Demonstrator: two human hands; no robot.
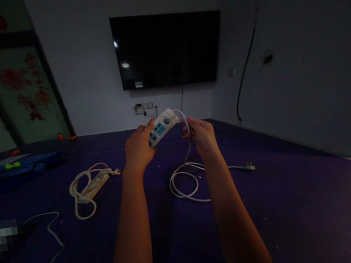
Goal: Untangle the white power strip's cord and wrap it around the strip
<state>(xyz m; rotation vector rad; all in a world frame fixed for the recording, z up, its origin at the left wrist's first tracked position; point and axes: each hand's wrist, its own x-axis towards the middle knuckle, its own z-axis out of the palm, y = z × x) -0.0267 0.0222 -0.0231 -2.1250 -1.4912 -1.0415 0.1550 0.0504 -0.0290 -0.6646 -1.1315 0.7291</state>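
Observation:
My left hand (139, 147) is wrapped round a white power strip (169, 117) with blue sockets, held tilted above the floor. Its near end is hidden by my fingers. From the strip's upper right end comes a white cord (189, 186), which my right hand (202, 134) pinches a short way along. Below my hands the cord drops to the floor and lies there in loose loops, partly behind my right forearm. The cord's plug (249, 166) rests on the floor to the right, prongs up.
A second power strip (96, 187) with its cord looped over it lies on the purple floor (289, 220) at left. Farther left are a thin white cable (55, 235) and blue cloth (17, 169). A television (169, 49) hangs on the far wall; a black cable (247, 60) dangles at right.

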